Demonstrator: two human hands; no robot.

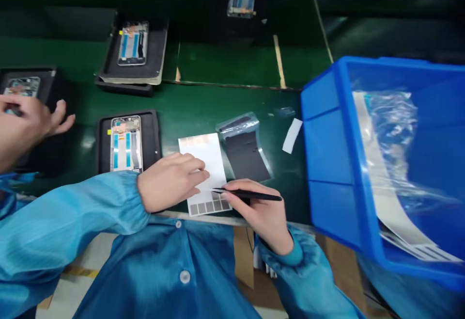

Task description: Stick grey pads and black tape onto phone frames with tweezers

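Note:
A white sheet with small grey squares (209,156) lies at the table's front edge, its grey squares in rows along the near end. Resting on the sheet is my left hand (174,181), fingers loosely bent and thumb apart from them. My right hand (259,205) pinches black tweezers (254,194), their pale tips pointing left over the sheet just above the grey squares. Whether the tips grip anything is too small to tell. Behind the right hand lies a dark film in clear plastic (245,151). Left of my left hand, an opened phone frame (126,142) sits in a black tray (150,139).
A large blue bin (329,164) holding plastic and white strips stands at the right. Near it lies a white paper strip (292,136). More phone frames (133,42) (241,0) sit farther back. Another person's hand (25,125) works at the left over a phone frame (23,86).

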